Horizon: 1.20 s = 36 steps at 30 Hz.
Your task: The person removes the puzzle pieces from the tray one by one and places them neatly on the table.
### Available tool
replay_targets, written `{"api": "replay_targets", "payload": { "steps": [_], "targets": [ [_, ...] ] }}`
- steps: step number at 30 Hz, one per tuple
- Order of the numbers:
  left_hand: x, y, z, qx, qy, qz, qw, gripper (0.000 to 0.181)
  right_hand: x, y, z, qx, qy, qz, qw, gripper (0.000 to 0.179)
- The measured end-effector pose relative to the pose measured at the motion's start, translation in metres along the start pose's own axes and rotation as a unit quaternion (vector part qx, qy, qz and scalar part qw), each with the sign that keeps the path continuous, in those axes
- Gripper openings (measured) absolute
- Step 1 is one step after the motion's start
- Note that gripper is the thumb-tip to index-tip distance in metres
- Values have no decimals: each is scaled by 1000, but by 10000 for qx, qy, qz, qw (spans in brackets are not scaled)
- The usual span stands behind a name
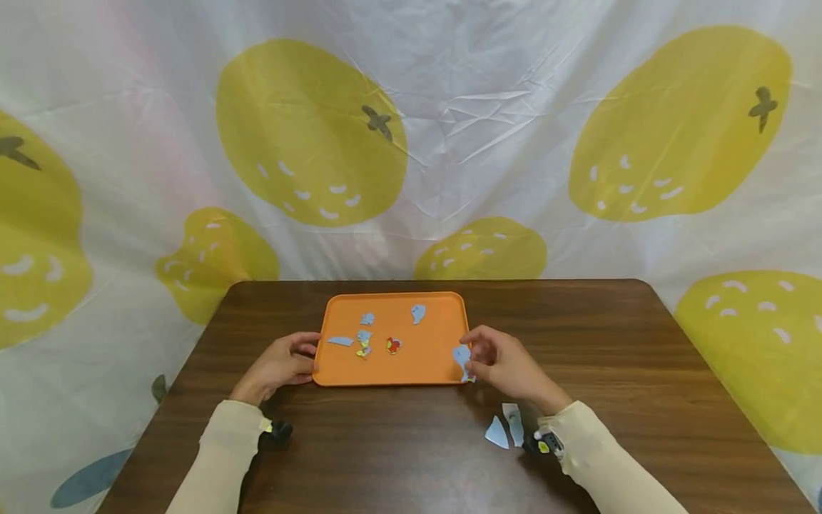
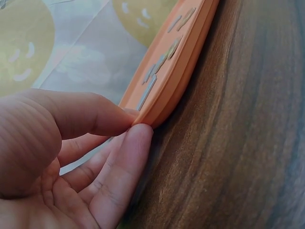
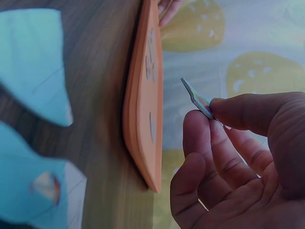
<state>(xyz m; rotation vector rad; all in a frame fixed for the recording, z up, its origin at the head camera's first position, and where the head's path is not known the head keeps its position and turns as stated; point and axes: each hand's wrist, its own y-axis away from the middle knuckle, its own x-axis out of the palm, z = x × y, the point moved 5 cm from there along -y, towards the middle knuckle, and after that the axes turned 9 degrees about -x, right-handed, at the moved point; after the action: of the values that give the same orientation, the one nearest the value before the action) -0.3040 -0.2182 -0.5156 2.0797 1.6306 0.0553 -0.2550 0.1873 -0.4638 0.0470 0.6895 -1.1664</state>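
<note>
My left hand [image 1: 279, 364] pinches the rim of an orange tray [image 1: 417, 368] at its left side; the left wrist view shows thumb and fingers on that rim. Over the tray's right front corner, my right hand [image 1: 516, 364] holds a flat light-blue piece [image 1: 461, 355] between thumb and fingertips. That piece [image 3: 198, 100] appears nearly edge-on in the right wrist view, apart from the tray. Several flat pieces lie on the tray, among them a red one [image 1: 393, 345], a pale-blue one [image 1: 418, 313] at the back and a long thin one [image 1: 340, 341] at the left.
Two light-blue pieces, one roughly triangular [image 1: 496, 432] and one longer [image 1: 513, 424], lie on the brown wooden table [image 1: 398, 457] near my right wrist. Behind the table hangs a pale curtain [image 1: 475, 164] with big yellow fruit shapes.
</note>
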Motion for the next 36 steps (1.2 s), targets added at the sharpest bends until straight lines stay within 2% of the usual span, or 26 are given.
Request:
{"api": "replay_targets", "payload": {
  "steps": [11, 17, 20, 26, 36],
  "targets": [
    [-3, 0, 1, -44, 7, -17, 10000, 69, -14, 18, -3, -58, 111, 120, 9998, 34],
    [-2, 1, 2, -84, -5, -48, 10000, 69, -19, 32, -6, -87, -169, 211, 9996, 34],
    [-2, 0, 3, -152, 53, -80, 9998, 69, -21, 39, -8, -93, -144, 167, 9997, 34],
    [-1, -1, 3, -77, 11, -3, 10000, 69, -29, 52, -10, -83, -73, 94, 9999, 36],
    [0, -1, 2, -147, 93, 20, 9998, 69, -36, 71, -14, -58, -518, 354, 9980, 31]
  ]
}}
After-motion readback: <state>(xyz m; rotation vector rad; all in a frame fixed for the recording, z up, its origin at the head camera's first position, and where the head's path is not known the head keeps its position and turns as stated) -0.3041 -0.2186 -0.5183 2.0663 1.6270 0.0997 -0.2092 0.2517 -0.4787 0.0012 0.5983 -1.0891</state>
